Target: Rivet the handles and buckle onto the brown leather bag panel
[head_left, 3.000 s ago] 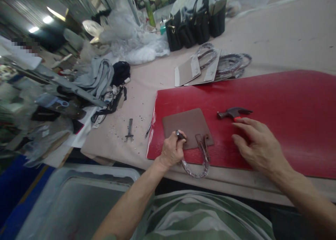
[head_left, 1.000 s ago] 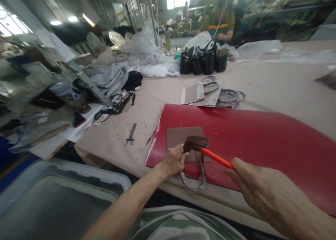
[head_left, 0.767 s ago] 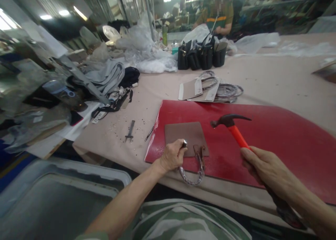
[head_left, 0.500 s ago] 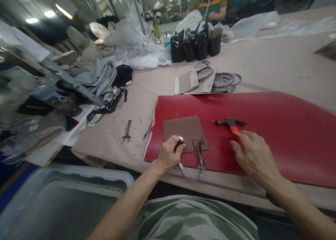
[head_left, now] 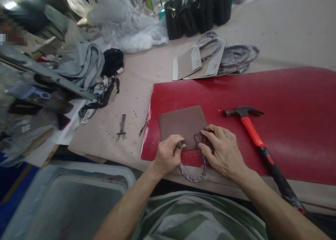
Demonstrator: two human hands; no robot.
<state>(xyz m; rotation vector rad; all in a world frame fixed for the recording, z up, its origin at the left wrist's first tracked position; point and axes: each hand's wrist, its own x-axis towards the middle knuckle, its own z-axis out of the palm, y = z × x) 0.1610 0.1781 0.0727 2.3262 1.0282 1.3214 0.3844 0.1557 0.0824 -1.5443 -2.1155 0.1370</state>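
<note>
A brown leather panel point(head_left: 181, 122) lies flat on a red mat point(head_left: 294, 121). A looped bag handle point(head_left: 194, 178) wrapped in clear plastic meets its lower edge and hangs toward me. My left hand point(head_left: 169, 154) is closed round a short metal punch point(head_left: 180, 144) whose round end shows at the thumb. It rests on the panel's lower left part. My right hand point(head_left: 223, 150) pinches the handle's right end tab against the panel; its fingers partly cover the tab. To the right lies a claw hammer point(head_left: 254, 131) with a red and black grip, out of both hands.
Behind the mat are more panels with wrapped handles point(head_left: 199, 61) and several black bags point(head_left: 196, 14). A caliper-like metal tool point(head_left: 122, 127) and a pen-like tool point(head_left: 142, 128) lie left of the mat. A plastic bin point(head_left: 86, 166) stands below the table at left.
My right hand has let go of the hammer, left it on the mat and moved left to the handle's tab. My left hand still holds the punch. The view has tilted down.
</note>
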